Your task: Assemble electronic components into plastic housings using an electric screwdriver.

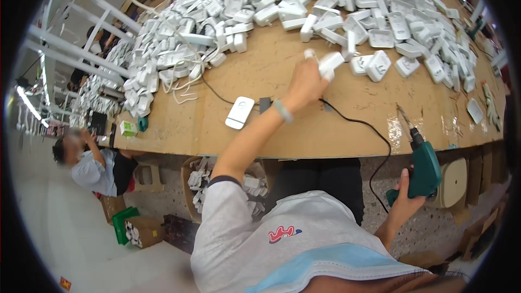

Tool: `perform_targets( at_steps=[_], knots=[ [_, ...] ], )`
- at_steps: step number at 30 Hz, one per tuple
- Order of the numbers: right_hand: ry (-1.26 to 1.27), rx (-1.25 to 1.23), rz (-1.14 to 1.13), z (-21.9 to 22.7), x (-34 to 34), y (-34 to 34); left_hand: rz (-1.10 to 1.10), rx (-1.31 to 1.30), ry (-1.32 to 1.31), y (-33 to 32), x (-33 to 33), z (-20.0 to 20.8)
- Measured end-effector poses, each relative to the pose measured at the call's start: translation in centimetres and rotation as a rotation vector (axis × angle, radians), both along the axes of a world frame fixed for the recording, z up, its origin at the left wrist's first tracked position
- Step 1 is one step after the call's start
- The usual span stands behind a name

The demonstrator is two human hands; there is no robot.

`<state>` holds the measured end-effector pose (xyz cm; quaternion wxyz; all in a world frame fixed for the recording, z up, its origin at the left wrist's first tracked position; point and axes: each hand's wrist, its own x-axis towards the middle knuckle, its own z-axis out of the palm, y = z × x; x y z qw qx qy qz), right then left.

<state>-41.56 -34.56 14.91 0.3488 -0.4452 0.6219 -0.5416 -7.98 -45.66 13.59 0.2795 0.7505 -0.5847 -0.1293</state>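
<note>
My left hand (306, 82) reaches over the table with its fingers closed on a white plastic casing (332, 62). A small pale piece (309, 53) shows at its fingertips; I cannot make out whether it is separate. Two white plug casings (378, 65) lie just right of this hand. At the table's front right, my right hand (404, 202) grips a green pistol-shaped power tool (426, 171). Its thin metal tip (401, 113) points over the table, away from me. A black cord (374, 129) runs across the table and down towards the tool's handle.
Heaped white casings (293, 8) cover the table's far side. A white rectangular device (240, 113) and a dark block (264, 105) lie near my left forearm. White cables (187, 76) tangle at left. Under the table stands a carton (189, 187) of white parts. Another person (95, 165) sits far left.
</note>
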Motion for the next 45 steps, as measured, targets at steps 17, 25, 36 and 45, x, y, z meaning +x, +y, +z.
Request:
perform_targets(
  at_steps=[17, 25, 36, 45],
  knots=[
    [-0.014, -0.046, 0.223, 0.8, 3.6, 0.1, -0.080, -0.390, -0.488, 14.6, 2.6, -4.1],
    [0.034, 0.036, 0.254, 1.2, 3.9, -0.6, 0.675, -0.203, 0.032, 23.4, 11.0, -9.0],
    [-0.075, -0.001, 0.297, 0.7, 3.2, -0.3, 0.382, -0.396, -0.449, 22.8, 4.2, -1.8],
    [-0.033, 0.039, 0.277, 0.3, 3.7, -0.5, -0.091, -0.002, -0.296, 23.1, 0.2, -1.8]
  ],
)
